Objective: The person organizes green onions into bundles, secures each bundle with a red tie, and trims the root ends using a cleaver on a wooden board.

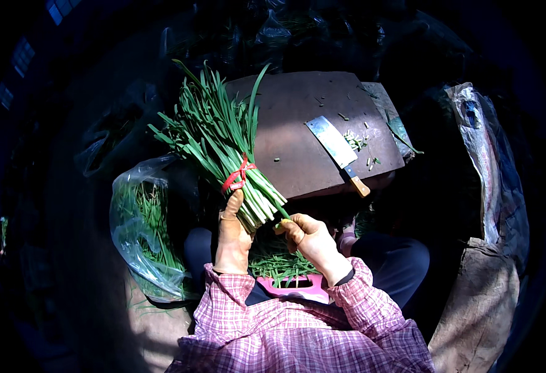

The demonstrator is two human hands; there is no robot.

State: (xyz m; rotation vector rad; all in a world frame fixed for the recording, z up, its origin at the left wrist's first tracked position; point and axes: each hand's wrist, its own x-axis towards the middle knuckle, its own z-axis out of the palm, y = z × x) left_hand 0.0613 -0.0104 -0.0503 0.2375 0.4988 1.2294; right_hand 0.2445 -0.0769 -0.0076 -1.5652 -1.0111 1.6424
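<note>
My left hand (230, 239), in a tan glove, grips a thick bunch of garlic chives (214, 133) near its pale cut ends. A red tie (238, 175) is wound round the bunch just above the thumb. The long green leaves fan up and to the left. At the lower right of the stems, my gloved right hand (313, 241) pinches a green chive blade (282, 212) between thumb and forefinger. The back of the bunch, and most of the left fingers behind it, are hidden.
A cleaver (335, 146) lies on the brown board (273, 105) beside chive trimmings (355, 140). Between my legs, a pink-handled container (304, 291) holds loose green pieces. A clear plastic bag (126, 242) of greens stands at left; a white woven sack (481, 155) lies at right.
</note>
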